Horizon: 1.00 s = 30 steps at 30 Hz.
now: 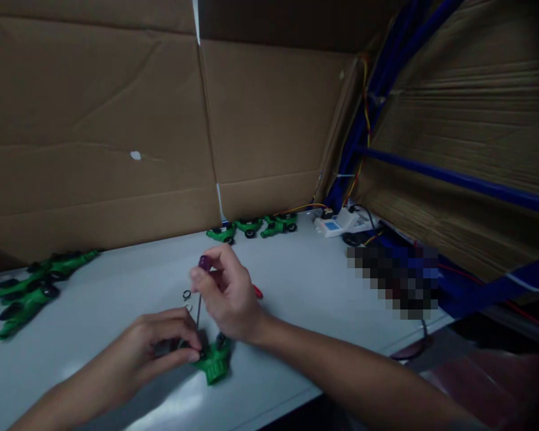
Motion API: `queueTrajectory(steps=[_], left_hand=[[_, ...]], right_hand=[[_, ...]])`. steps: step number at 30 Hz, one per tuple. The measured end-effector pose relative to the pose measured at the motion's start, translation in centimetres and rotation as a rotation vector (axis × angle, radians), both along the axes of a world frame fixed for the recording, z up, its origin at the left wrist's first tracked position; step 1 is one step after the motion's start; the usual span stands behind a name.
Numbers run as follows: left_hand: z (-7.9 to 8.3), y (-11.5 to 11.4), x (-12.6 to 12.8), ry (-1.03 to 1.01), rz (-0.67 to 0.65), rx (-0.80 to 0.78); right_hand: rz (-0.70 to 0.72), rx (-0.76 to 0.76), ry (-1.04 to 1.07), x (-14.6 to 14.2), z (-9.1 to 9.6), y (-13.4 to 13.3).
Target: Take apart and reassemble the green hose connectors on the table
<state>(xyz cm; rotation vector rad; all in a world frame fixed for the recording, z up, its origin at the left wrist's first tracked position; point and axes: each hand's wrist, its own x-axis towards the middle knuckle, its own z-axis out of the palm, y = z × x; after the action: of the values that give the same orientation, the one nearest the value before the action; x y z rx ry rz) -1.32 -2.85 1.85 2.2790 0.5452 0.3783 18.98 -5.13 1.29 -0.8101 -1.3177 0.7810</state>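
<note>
My right hand (233, 296) is closed around the purple handle of a screwdriver (204, 261), which stands nearly upright with its shaft pointing down. Its tip is hidden behind the fingers of my left hand (166, 338). Those fingers are closed on a green plastic hose fitting (216, 364) lying on the table, with a ribbed round end towards me and a small dark part on its right side. A black ring (187, 295) and a pale ring (188, 307) lie just beyond my left fingers. Partly covered by my right wrist is a red object (257, 291).
Similar green fittings with black parts lie at the left (27, 299) and along the back edge (250, 227) of the white table (117, 275). A power strip (341, 224) with cables sits at the back right. Cardboard (269, 114) and a blue frame (458, 176) enclose the table.
</note>
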Motion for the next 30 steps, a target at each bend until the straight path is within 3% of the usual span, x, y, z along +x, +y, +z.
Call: queueTrajectory(steps=[5, 8, 11, 15, 18, 23, 30], left_hand=[[0.2, -1.1, -0.7, 0.007, -0.019, 0.029], [0.2, -1.1, -1.4, -0.058, 0.021, 0.093], [0.4, -0.3, -2.0, -0.114, 0.187, 0.168], [-0.3, 1.6, -2.9, -0.100, 0.511, 0.274], [-1.3, 2.4, -3.2, -0.085, 0.631, 0.254], [-1.5, 2.4, -3.0, -0.115, 0.707, 0.238], [-1.0, 2.0, -2.7, -0.142, 0.712, 0.250]], right_hand=[[-0.141, -0.022, 0.001, 0.8, -0.7, 1.8], [-0.135, -0.023, -0.044, 0.9, -1.4, 2.3], [-0.080, -0.036, -0.060, 0.9, -1.9, 2.4], [0.002, -0.043, -0.104, 0.9, -2.1, 2.5], [0.045, -0.037, -0.151, 0.9, -2.1, 2.4], [0.104, -0.049, -0.202, 0.8, -2.0, 2.1], [0.129, -0.053, -0.211, 0.6, -2.4, 1.9]])
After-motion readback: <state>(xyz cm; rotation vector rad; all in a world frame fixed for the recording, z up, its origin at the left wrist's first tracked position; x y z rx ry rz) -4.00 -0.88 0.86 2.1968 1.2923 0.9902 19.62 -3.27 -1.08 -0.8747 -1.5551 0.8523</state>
